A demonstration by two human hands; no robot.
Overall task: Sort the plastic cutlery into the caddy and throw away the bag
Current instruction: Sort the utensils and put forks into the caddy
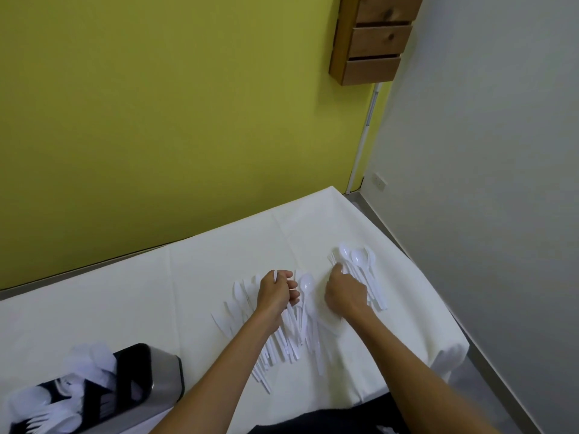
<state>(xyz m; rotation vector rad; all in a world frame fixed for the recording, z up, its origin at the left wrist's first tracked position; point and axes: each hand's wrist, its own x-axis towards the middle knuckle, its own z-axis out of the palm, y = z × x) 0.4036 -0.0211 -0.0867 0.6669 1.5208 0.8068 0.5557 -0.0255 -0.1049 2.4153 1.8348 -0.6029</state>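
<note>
Two hands at loose cutlery. Left hand (pixel 277 292) curled, gripping thin white handle (pixel 275 275). Right hand (pixel 346 296) bent onto spoon group (pixel 360 264); pinching or only touching, cannot tell. Main pile (pixel 291 336) right of caddy (pixel 156 374), spoon group farther right. Caddy holds forks (pixel 40 416). All on white cloth (pixel 156 292).
</note>
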